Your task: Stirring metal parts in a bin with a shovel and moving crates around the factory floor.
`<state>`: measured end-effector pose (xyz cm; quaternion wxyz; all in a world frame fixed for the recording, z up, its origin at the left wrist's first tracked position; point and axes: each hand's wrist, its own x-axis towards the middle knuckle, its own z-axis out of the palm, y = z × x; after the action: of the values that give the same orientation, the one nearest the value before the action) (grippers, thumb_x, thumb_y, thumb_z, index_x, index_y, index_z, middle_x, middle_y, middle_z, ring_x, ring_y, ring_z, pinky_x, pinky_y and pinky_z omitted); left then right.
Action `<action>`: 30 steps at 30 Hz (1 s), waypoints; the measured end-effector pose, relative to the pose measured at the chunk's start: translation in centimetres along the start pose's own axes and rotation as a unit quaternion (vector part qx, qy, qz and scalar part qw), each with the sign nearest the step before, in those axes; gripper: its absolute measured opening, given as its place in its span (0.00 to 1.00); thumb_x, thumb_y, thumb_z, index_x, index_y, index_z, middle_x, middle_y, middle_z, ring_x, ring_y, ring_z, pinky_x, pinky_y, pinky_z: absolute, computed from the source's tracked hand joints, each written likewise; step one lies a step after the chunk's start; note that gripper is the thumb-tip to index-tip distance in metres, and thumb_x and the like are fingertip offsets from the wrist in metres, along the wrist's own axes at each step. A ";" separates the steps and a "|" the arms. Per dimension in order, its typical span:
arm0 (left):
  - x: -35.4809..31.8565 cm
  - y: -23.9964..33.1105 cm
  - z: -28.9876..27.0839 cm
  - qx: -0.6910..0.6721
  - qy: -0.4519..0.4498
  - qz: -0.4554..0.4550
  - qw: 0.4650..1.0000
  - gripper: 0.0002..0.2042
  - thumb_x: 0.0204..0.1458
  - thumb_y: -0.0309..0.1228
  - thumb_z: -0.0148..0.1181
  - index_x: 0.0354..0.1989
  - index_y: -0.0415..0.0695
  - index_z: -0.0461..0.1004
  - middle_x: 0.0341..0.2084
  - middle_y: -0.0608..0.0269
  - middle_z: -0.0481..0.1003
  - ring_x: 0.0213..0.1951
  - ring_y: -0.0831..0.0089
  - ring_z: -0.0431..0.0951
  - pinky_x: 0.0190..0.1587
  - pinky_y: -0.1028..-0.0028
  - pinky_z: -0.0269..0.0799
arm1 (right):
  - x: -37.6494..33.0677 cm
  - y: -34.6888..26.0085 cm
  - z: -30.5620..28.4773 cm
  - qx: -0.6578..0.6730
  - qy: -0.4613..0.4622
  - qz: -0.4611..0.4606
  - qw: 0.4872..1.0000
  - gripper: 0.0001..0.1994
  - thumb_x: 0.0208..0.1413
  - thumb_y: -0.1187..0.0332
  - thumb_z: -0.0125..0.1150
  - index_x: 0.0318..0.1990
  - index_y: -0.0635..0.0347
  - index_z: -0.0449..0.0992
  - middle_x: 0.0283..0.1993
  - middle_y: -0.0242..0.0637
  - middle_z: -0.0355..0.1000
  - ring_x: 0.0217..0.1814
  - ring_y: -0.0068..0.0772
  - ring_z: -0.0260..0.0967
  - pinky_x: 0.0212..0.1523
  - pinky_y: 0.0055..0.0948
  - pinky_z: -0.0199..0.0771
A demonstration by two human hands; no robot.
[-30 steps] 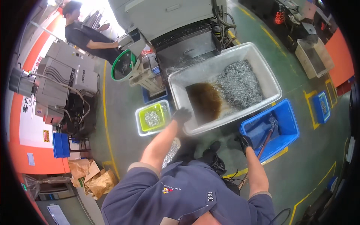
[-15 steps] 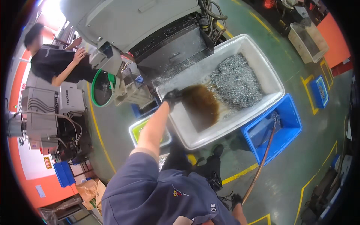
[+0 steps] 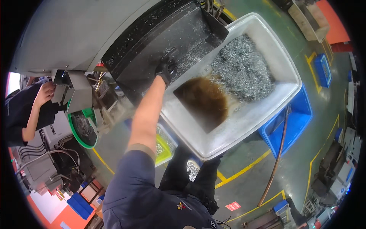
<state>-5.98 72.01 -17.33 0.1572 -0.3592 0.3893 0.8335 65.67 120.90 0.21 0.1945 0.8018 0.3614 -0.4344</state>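
Note:
My left hand [image 3: 164,69], in a black glove, reaches over the near left side of the large white tub [image 3: 194,147] to the dark metal chute [image 3: 141,61] of the machine. It is at or beside a small dark handle there; glove and metal blend, so its grip is unclear. Shiny metal chips [image 3: 244,70] are heaped in the tub's far right part, and murky brown liquid [image 3: 204,101] pools in its left part. More chips lie along the chute's bottom. My right hand is out of the picture. A long brown pole [image 3: 275,164] leans in the blue bin [image 3: 291,131].
The grey machine housing [image 3: 65,34] fills the upper left. A co-worker's hand [image 3: 46,91] is beside it, above a green-rimmed round container [image 3: 82,129]. A tray with a yellow-green frame [image 3: 164,150] sits by my legs. A small blue crate [image 3: 323,70] stands far right.
My left hand has moved from the tub's left rim up into the chute. My right hand, earlier at the pole's lower end, has left the picture. The view has shifted toward the machine.

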 end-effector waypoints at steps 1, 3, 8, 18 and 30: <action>-1.5 0.0 1.6 0.006 -0.067 0.034 0.997 0.19 0.54 0.41 0.54 0.53 0.48 0.71 0.44 0.63 0.75 0.44 0.70 0.73 0.49 0.67 0.71 | -0.7 0.4 -0.1 0.004 0.006 0.000 1.000 0.15 0.61 0.57 0.47 0.47 0.56 0.71 0.41 0.41 0.75 0.38 0.37 0.74 0.38 0.32 0.74; -3.7 0.9 3.0 0.012 -0.137 0.079 0.987 0.21 0.55 0.40 0.52 0.56 0.48 0.69 0.48 0.62 0.74 0.48 0.69 0.73 0.52 0.66 0.70 | -1.1 0.9 -0.1 0.006 0.001 -0.004 1.000 0.16 0.61 0.57 0.47 0.46 0.57 0.72 0.39 0.42 0.75 0.37 0.37 0.74 0.37 0.31 0.74; -9.1 5.2 4.5 -0.110 -0.244 -0.041 0.963 0.22 0.57 0.32 0.44 0.60 0.41 0.63 0.56 0.54 0.68 0.57 0.65 0.67 0.60 0.65 0.65 | -1.3 3.4 -0.1 0.005 -0.030 -0.007 1.000 0.17 0.61 0.55 0.47 0.43 0.58 0.74 0.37 0.42 0.76 0.35 0.37 0.75 0.34 0.30 0.75; -12.1 17.6 7.8 -0.146 -0.188 -0.057 0.970 0.19 0.60 0.36 0.37 0.54 0.39 0.68 0.51 0.44 0.69 0.47 0.50 0.74 0.49 0.58 0.78 | -0.2 3.8 -0.1 0.028 -0.142 -0.074 0.987 0.23 0.60 0.55 0.50 0.59 0.55 0.62 0.48 0.50 0.73 0.40 0.49 0.72 0.45 0.46 0.73; -15.7 22.9 14.5 0.267 0.076 0.259 0.925 0.26 0.56 0.43 0.50 0.61 0.43 0.62 0.61 0.46 0.61 0.63 0.59 0.61 0.60 0.63 0.64 | -3.4 7.0 0.0 -0.048 -0.114 -0.010 0.992 0.21 0.61 0.49 0.43 0.46 0.53 0.76 0.40 0.31 0.78 0.35 0.26 0.75 0.40 0.30 0.63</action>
<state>-14.42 68.50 12.69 -0.0039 -0.2534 0.6873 0.6807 69.67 114.88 3.01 0.2682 0.7331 0.3655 -0.5070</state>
